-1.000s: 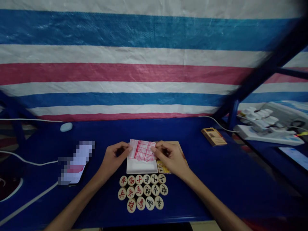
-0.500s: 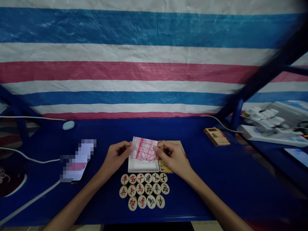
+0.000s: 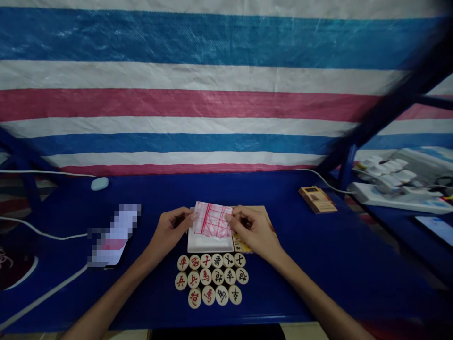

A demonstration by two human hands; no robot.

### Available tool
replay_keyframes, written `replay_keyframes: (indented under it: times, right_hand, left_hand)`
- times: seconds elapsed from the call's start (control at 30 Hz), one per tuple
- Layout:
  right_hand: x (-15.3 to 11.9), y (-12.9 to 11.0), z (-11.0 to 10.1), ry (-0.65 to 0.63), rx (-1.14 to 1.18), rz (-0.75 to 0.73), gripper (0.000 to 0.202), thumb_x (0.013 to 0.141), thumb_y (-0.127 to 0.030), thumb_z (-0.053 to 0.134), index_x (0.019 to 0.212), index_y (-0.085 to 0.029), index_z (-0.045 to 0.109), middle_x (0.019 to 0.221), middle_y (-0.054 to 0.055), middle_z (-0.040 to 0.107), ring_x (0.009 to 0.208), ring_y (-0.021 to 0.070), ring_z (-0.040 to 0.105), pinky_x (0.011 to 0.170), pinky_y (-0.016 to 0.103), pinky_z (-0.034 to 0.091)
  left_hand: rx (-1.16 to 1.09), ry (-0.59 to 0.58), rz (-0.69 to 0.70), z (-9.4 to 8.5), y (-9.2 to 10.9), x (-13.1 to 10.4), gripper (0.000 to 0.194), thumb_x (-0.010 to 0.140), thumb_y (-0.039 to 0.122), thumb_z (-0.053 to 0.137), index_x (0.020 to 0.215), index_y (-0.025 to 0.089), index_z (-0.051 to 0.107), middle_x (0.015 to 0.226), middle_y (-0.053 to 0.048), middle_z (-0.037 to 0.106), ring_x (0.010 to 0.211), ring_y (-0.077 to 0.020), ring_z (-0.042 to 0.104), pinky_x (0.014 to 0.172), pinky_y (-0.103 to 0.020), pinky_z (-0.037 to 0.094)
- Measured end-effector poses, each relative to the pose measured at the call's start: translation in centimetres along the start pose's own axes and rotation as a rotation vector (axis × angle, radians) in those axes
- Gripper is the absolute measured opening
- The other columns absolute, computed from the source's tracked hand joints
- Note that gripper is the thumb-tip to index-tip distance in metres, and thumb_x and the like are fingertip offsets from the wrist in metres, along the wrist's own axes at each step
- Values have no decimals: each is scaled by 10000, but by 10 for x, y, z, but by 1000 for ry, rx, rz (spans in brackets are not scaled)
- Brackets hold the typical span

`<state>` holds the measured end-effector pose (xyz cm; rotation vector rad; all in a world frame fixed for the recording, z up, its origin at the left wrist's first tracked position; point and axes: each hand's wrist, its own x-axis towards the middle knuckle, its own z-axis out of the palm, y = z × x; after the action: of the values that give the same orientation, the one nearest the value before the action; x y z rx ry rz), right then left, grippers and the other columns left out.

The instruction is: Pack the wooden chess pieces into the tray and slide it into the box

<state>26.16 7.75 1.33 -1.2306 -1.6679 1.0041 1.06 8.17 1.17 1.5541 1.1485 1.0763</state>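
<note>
My left hand (image 3: 176, 225) pinches the left edge of a folded sheet printed with red lines, a xiangqi board sheet (image 3: 213, 219). Its right edge is between the thumb and fingers of my right hand (image 3: 253, 229). Both hands hold the sheet above a white plastic tray (image 3: 211, 244), covering its far part. Under my right hand a tan and yellow box (image 3: 241, 245) is partly hidden. Nearer to me, several round xiangqi pieces (image 3: 217, 277) with red or black characters stand in three rows, some apparently stacked.
A phone (image 3: 118, 236), partly pixelated, lies at the left with cables around it. A small pale blue case (image 3: 99, 183) is behind it. At the right are a small yellow-brown box (image 3: 317, 199), a white power strip (image 3: 399, 198) and another phone (image 3: 435, 229). A striped sheet (image 3: 226, 104) hangs behind the blue table (image 3: 304, 283).
The whole view has shifted very slightly. Both hands keep the same hold on the sheet, and the xiangqi pieces stay in place.
</note>
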Motion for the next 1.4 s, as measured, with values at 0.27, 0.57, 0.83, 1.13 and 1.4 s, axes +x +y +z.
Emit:
replay_keyframes:
  times: [0.27,0.57,0.83,1.13,1.4]
  right_hand:
    - [0,3,2,-1,-4,2,301,901,-431,655,710,-208,587,562,-57,440,537,96,371,507,260,283]
    - [1,3,-1,-16,-14,10,343,934,-508,593,772,-207,623,588,-34,503,545,107,417,521,269,325]
    - [1,2,-1,-19,-9,3,342,925,-492,617,735,-209,584,609,-43,457,562,104,389,525,265,313]
    - [0,1,-1,-23,12,8,342,925,-486,613,721,-213,577,601,-47,452,544,102,379,508,267,298]
    - [0,4,-1,-30,14,28,322,905,-483,634,730,-215,600,585,-42,481,528,99,395,495,264,301]
  left_hand:
    - [-1,15,-5,0,-1,0,279,892,433,685,802,169,710,652,15,575,594,-98,463,547,-209,370]
    - [-6,30,-2,-1,7,0,288,886,449,686,819,172,729,680,-3,627,586,-106,482,547,-217,389]
    - [-8,15,-29,0,11,-1,321,920,445,645,774,165,705,612,15,557,568,-98,453,528,-208,366]
    - [-10,5,-38,-2,7,0,290,904,426,670,773,169,697,642,13,581,578,-98,464,539,-213,363]
    - [-29,-15,-56,-2,6,0,293,900,451,667,790,180,698,617,8,593,554,-104,480,517,-219,362]
